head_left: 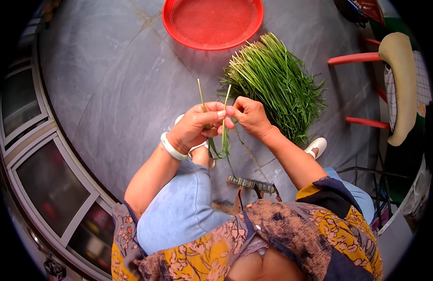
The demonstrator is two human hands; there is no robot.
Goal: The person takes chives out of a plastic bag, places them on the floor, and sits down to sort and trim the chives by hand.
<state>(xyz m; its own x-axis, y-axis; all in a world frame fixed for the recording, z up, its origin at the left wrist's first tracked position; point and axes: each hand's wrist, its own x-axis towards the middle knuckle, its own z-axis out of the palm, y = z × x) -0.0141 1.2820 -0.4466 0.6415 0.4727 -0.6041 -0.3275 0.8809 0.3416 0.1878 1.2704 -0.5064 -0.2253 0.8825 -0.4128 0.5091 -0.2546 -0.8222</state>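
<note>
My left hand (194,125), with a white band on its wrist, is closed around a few green chives (225,136). Two pale stalk ends stick up from it and the limp leaves hang below. My right hand (250,117) meets it at the fingertips, thumb and finger pinched on a chive beside my left thumb. A thin leaf dangles under the right fingers. To the right on the floor lies a large heap of chives (275,84), pale ends toward the upper left.
A red plastic basket (211,48) stands on the grey tiled floor (113,70) beyond the heap. On the right is a red-legged chair (354,59). Glass-paned cabinet doors (52,182) line the left. A small low stool or brush-like object (251,184) is between my legs.
</note>
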